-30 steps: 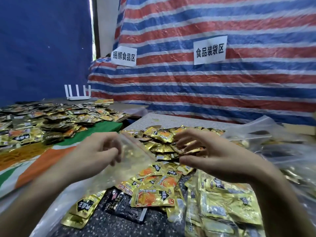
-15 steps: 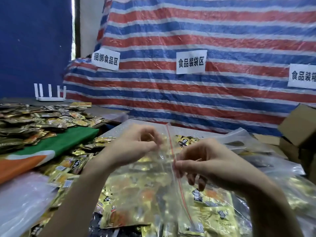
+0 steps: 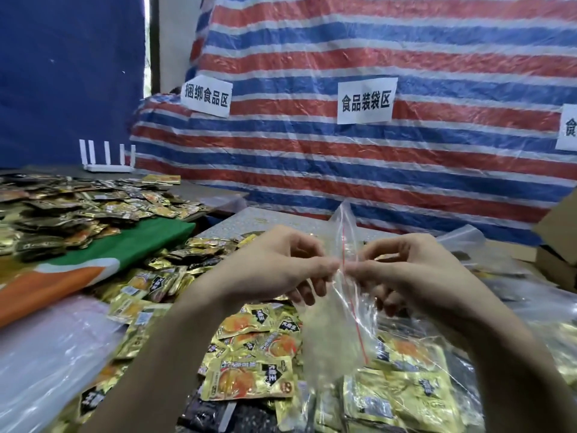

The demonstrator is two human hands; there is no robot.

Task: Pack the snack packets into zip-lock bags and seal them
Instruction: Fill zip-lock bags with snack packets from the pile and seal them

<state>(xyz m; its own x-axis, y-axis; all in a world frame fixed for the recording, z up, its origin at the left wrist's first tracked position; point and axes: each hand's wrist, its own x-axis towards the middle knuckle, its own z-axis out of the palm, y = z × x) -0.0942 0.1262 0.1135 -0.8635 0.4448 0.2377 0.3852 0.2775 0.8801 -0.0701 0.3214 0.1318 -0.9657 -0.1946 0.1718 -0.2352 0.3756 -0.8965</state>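
Your left hand (image 3: 281, 267) and right hand (image 3: 415, 270) pinch the bag (image 3: 331, 339) at its zip (image 3: 343, 248); it looks empty, so filling and sealing remain, with packets (image 3: 249, 379) loose on the desk (image 3: 265, 218).

Bag (image 3: 331, 335) above packets (image 3: 249, 375)

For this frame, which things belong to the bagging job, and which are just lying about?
In the job: zip-lock bag, pinched by left hand and right hand; snack packets beneath them.
Lying about: white router, paper signs, cardboard box, green and orange cloth.
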